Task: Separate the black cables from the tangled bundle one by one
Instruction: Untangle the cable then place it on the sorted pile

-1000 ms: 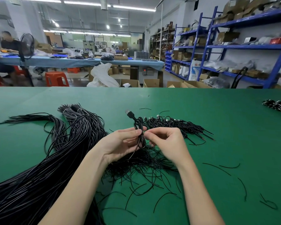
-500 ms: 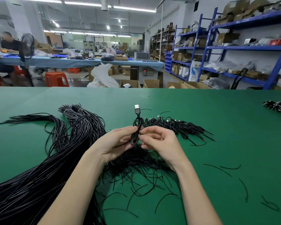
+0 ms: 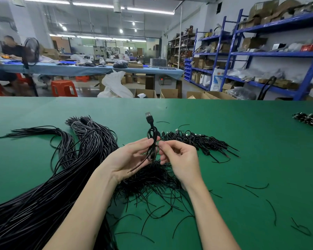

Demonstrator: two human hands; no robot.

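A coiled black USB cable [image 3: 152, 136] stands upright above the green table [image 3: 242, 134], its plug pointing up. My left hand [image 3: 128, 157] pinches the coil between thumb and fingers. My right hand [image 3: 179, 159] touches the same coil from the right with its fingertips. A long bundle of black cables [image 3: 49, 186] sweeps across the left side of the table. Under my hands lies a heap of short black wire pieces [image 3: 152, 184]. A pile of coiled cables [image 3: 197, 139] lies just behind my right hand.
Loose black wire bits [image 3: 257, 188] are scattered on the right of the table. Another small cable pile [image 3: 309, 120] sits at the far right edge. Beyond the table are blue shelves [image 3: 242, 56], cardboard boxes, red stools and a seated person at a long bench.
The coiled cable has turned upright and risen a little, its plug now higher. My left hand has opened out beneath it, and my right fingers have shifted along the coil.
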